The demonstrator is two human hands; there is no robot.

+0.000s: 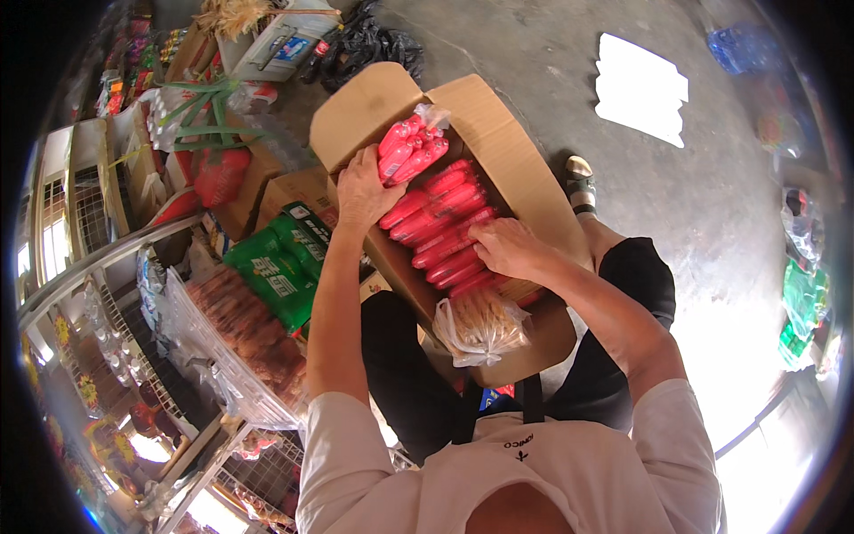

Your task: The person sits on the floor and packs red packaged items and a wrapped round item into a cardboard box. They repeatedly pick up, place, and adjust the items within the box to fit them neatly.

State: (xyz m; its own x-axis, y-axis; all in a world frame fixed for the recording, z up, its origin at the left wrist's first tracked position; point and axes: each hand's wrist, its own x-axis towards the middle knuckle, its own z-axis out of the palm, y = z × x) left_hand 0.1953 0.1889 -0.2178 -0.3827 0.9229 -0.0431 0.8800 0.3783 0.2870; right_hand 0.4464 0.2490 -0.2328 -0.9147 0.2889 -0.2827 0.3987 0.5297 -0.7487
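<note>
An open cardboard box (pixel 485 107) stands between my knees, its flaps folded outward. Red-wrapped sausages (pixel 436 209) lie in rows inside it. At the far end of the box, my left hand (pixel 363 191) is closed on a bundle of red-wrapped sausages (pixel 411 147) in see-through film, tilted above the others. My right hand (pixel 505 246) reaches in over the right side, its bent fingers gripping the ends of the sausages in the middle rows. A knotted see-through bag (pixel 480 329) with pale yellowish contents sits at the near end of the box. The fingertips of both hands are partly hidden.
Green packages (pixel 280 262) and a white wire rack (pixel 231 374) of brown packed goods stand close on my left. Farther off are green leaf stalks (pixel 213 111), a metal case (pixel 280 44) and black plastic bags (pixel 369 49). A white sheet (pixel 640 89) lies on the concrete floor.
</note>
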